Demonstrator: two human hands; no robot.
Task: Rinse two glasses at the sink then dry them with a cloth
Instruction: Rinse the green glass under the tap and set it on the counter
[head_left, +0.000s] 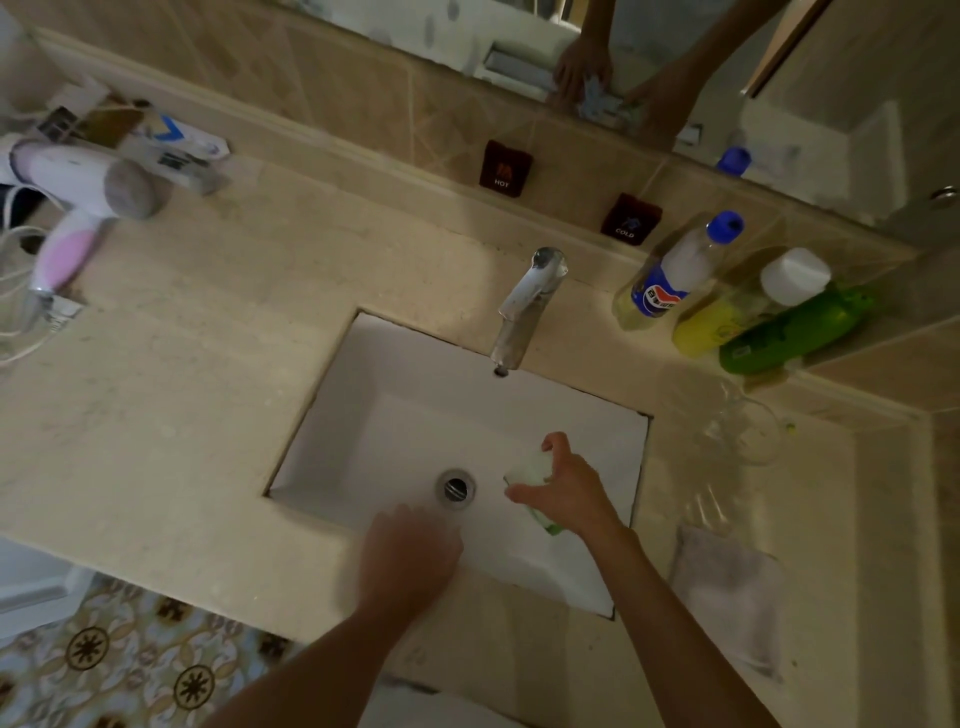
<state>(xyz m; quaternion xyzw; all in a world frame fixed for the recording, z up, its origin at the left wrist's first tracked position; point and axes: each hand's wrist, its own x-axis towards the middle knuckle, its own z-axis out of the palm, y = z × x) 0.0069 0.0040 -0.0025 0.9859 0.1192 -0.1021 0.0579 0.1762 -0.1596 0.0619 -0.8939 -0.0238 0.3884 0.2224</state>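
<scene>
My right hand (566, 493) is inside the white sink (395, 415), right of the drain, shut on a pale glass (527, 467) with a green tint showing under the palm. My left hand (410, 556) is blurred, back up, at the sink's front edge near the drain (456, 488); its fingers point down and I see nothing in it. A clear glass (743, 431) stands on the counter right of the sink, with another faint clear glass (709, 506) in front of it. A grey cloth (727, 597) lies on the counter nearer me. No water runs from the tap (524, 306).
Three bottles stand at the back right: blue-capped (675, 270), yellow (727, 317) and green (795, 327). A hair dryer (78, 197) with its cord and some boxes sit at the far left of the counter (182, 389). A mirror (649, 62) runs along the wall.
</scene>
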